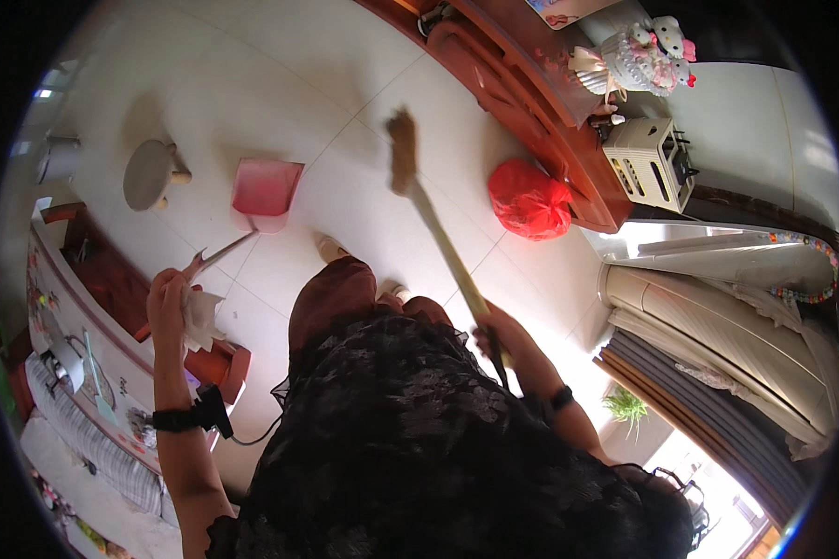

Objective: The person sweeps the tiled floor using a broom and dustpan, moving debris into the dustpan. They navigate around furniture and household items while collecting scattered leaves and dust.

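Note:
My left hand (166, 305) is closed around the upper end of a long-handled dustpan's handle, with a crumpled white tissue (201, 318) also at the fingers. The pink dustpan (264, 190) is low over the tiled floor ahead of me, its open side facing away. My right hand (505, 332) grips the pale handle of a broom (449, 248) to the right. Its brown bristle head (402, 150) points forward and is slightly blurred. I cannot tell whether the bristles touch the floor.
A red tied plastic bag (530, 200) sits on the floor against a reddish wooden cabinet (566, 164). A round stool (148, 175) stands beyond the dustpan. On the left is a low table (91, 293) bearing several items. Curtains (713, 412) hang at the right.

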Tool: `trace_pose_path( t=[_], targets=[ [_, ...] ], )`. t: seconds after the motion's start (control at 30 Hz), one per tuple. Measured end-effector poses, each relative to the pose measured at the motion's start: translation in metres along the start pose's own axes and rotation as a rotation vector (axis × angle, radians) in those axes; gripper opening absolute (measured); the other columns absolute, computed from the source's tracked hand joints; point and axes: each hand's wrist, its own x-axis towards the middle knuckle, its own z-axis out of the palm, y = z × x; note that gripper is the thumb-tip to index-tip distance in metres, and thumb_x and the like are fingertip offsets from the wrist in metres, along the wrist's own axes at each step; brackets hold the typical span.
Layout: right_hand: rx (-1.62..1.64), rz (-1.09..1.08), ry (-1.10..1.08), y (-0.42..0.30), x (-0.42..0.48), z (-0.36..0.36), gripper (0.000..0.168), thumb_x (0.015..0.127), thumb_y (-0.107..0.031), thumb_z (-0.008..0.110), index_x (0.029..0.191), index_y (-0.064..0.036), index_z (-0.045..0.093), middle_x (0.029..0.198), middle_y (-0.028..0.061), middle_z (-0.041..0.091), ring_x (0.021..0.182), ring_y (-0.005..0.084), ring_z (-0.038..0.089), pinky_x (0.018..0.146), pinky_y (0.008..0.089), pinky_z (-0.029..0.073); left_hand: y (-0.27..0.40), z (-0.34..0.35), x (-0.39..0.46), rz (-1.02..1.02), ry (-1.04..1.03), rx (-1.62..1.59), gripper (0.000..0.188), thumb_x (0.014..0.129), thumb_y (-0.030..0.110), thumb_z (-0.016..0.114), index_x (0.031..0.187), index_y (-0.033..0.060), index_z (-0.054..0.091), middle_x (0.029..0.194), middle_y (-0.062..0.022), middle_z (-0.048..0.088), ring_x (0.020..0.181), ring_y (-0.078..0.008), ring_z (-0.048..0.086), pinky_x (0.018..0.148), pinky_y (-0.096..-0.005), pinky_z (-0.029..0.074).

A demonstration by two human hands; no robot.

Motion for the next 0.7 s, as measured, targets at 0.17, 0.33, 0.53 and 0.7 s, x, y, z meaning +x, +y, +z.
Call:
trace_pose_path(
  t=[0.17, 0.33, 0.53, 0.7],
  targets=[
    [0.402, 0.181, 0.168, 0.053, -0.035, -0.035, 0.020, 0.086, -0.014, 0.043, 0.106, -0.010, 0.042, 0.067, 0.0044, 0.048, 0.051, 0.0122, 0.049, 0.042, 0.0258, 0.044, 0.028, -0.001, -0.009, 0.066, 0.019, 0.102, 0.012, 0.084, 0.009, 0.049, 0.092, 0.0024, 0.054, 0.077, -0.0022, 0.054, 0.072, -0.0092, 0.052, 0.066, -0.0215, 0.043],
    [0.645, -0.102, -0.064, 0.037, 0.023, -0.005, 0.012, 0.083, -0.012, 0.051, 0.089, -0.005, 0.044, 0.069, 0.0051, 0.051, 0.063, 0.0139, 0.052, 0.058, 0.0247, 0.045, 0.023, -0.024, -0.004, -0.005, 0.053, 0.104, 0.012, 0.083, 0.012, 0.049, 0.091, 0.0033, 0.054, 0.081, -0.0038, 0.054, 0.073, -0.0118, 0.054, 0.063, -0.0236, 0.045],
    [0.582, 0.283, -0.498, 0.010, 0.160, 0.124, 0.022, 0.080, -0.014, 0.054, 0.099, -0.006, 0.047, 0.076, 0.0033, 0.053, 0.071, 0.0135, 0.052, 0.065, 0.0252, 0.045, 0.047, -0.032, -0.003, -0.003, 0.116, 0.123, 0.021, 0.081, 0.022, 0.054, 0.095, 0.0054, 0.054, 0.082, -0.0038, 0.055, 0.069, -0.0130, 0.055, 0.061, -0.0263, 0.049],
    [0.132, -0.174, -0.425, -0.065, 0.087, 0.153, 0.019, 0.085, -0.020, 0.045, 0.094, -0.004, 0.048, 0.065, 0.0000, 0.048, 0.059, 0.0108, 0.049, 0.059, 0.0238, 0.046, 0.031, -0.027, 0.006, -0.013, 0.139, -0.014, 0.017, 0.082, 0.018, 0.050, 0.093, 0.0046, 0.052, 0.084, -0.0065, 0.054, 0.072, -0.0183, 0.058, 0.061, -0.0294, 0.050]
  ],
)
